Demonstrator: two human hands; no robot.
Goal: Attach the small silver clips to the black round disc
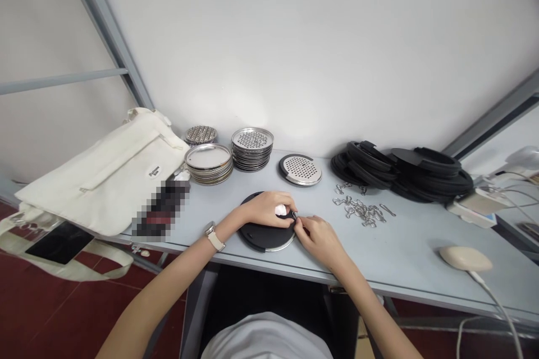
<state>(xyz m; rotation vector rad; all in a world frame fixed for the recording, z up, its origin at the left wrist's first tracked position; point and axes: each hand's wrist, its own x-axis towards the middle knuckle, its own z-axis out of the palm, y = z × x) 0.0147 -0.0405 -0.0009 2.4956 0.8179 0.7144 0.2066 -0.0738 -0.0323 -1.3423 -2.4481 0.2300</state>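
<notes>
hands meet at the right edge of the black round lid (263, 233) lying flat on the surface (404, 247): left hand (269, 208) presses it, right hand (318, 235) fingers pinched on a small metal clip (294, 215) there.

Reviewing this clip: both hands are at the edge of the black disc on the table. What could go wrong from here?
1. The black disc lies at the table's near edge; a push from the left hand or right hand could slide it off.
2. The small metal clip pinched between the fingers could slip or nip skin.
3. The loose clips nearby could scatter if brushed.
</notes>
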